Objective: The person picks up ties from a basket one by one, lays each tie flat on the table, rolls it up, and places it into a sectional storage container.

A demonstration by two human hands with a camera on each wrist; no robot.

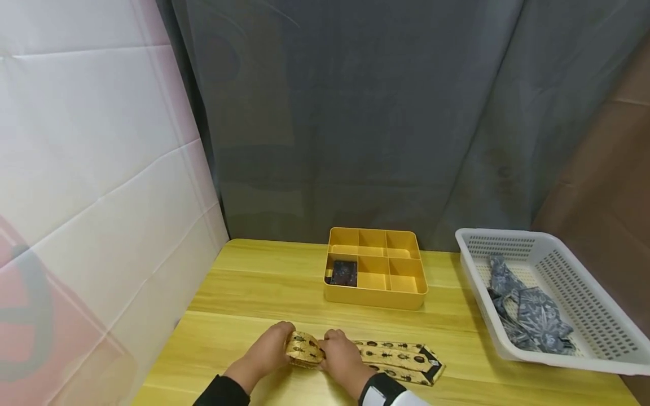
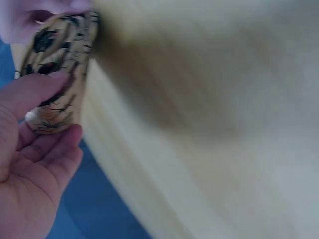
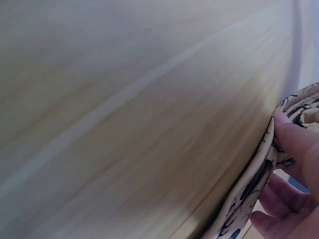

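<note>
A yellow necktie with black insect prints (image 1: 396, 360) lies along the near edge of the wooden table (image 1: 254, 282). Its left part is rolled into a coil (image 1: 303, 349). My left hand (image 1: 269, 351) grips the coil from the left, and in the left wrist view the thumb and fingers (image 2: 40, 124) curl round the roll (image 2: 57, 74). My right hand (image 1: 341, 355) holds the coil from the right; its fingers (image 3: 294, 164) pinch the tie's folded edge (image 3: 259, 184). The tie's wide end (image 1: 429, 365) lies flat to the right.
A yellow divided box (image 1: 376, 269) stands mid-table with a dark rolled item (image 1: 344, 273) in its front left compartment. A white mesh basket (image 1: 574, 270) at the right holds grey patterned ties (image 1: 528, 310). A white panel stands at the left, a grey curtain behind.
</note>
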